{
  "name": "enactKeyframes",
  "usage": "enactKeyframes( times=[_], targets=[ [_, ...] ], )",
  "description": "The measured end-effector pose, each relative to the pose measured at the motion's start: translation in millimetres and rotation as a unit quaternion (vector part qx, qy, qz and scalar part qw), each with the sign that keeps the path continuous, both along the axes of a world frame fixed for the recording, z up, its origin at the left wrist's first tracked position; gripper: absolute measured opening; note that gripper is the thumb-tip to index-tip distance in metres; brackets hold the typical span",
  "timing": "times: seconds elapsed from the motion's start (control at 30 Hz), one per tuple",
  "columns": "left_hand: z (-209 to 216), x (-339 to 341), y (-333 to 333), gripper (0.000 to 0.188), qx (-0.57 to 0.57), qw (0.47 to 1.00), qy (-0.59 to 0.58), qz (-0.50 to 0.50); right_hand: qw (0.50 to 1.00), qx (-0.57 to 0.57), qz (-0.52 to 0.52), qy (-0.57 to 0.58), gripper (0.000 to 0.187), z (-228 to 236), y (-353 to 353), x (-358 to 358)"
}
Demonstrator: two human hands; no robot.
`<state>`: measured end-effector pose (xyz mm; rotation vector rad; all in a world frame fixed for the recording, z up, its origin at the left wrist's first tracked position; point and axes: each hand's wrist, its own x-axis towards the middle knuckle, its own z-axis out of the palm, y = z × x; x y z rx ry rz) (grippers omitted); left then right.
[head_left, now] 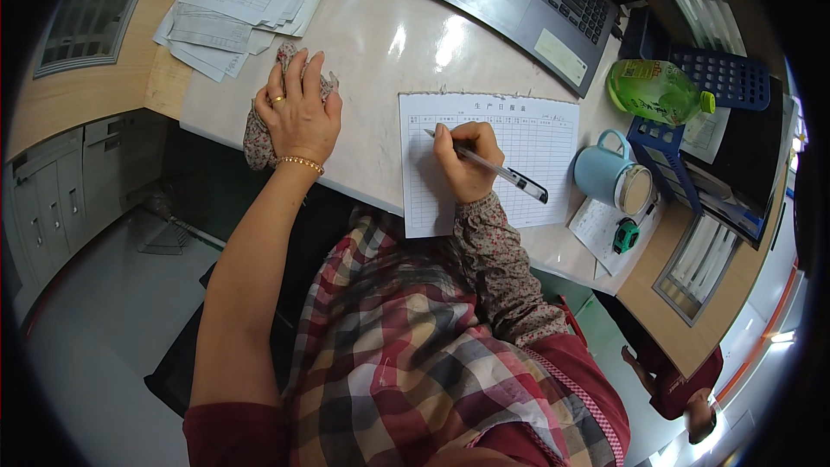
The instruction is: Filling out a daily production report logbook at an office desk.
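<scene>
Diagonally across the ruled form sheet [510,164] lay the pen [497,169], its long axis running from upper left to lower right, the tip pointing up-left onto the top rows of the grid and the dark capped end sticking out past the knuckles toward the blue mug [609,175]. The right hand [465,163] was curled tight around the pen in a writing grip, fingers bunched near the tip, wrist bent and the floral-sleeved forearm rising from the lower middle to rest over the sheet's lower left corner. The left hand [296,114] lay palm down, fingers spread and pressed on a crumpled patterned cloth [259,134] at the near left edge of the counter [389,43]; it closed on nothing, and its bare forearm ran straight down and left over the edge.

The sheet sat near the counter's front edge, its lower part overhanging toward the person's lap. Bare counter lay between the two hands and up toward the laptop [519,0]. To the right the room was tighter: the mug stood just beside the sheet, with a green bottle [657,91] behind it, a blue tray [692,130] and a small green tape measure [626,235] near. A stack of papers [242,0] lay above the left hand
</scene>
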<state>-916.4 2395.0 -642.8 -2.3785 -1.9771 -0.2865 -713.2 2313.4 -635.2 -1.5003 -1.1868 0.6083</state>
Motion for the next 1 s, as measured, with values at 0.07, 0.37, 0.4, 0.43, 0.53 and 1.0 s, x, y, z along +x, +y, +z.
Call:
enactKeyframes(
  times=[0.07, 0.37, 0.4, 0.43, 0.53, 1.0],
  targets=[
    [-4, -1, 3, 0.053, 0.001, 1.0, -0.002, 0.0, 0.999, -0.028, -0.022, -0.008, 0.024, -18, 1, -1],
    [-13, -6, 20, 0.055, -0.024, 1.0, -0.011, -0.01, 1.0, -0.009, -0.015, 0.011, 0.025, -35, 15, -5],
    [-13, -5, 22, 0.055, -0.024, 1.0, -0.01, -0.01, 1.0, -0.009, -0.014, 0.011, 0.025, -35, 18, -4],
    [-14, -4, 24, 0.055, -0.024, 1.0, -0.009, -0.01, 0.999, -0.029, -0.014, 0.014, 0.025, -34, 21, -3],
    [-18, -2, 30, 0.055, -0.022, 1.0, -0.011, -0.009, 0.999, -0.049, -0.014, 0.001, 0.026, -31, 29, 0],
    [-19, 1, 38, 0.056, -0.023, 1.0, -0.004, -0.01, 0.997, -0.047, 0.011, -0.064, 0.026, -32, 40, 3]
  ],
)
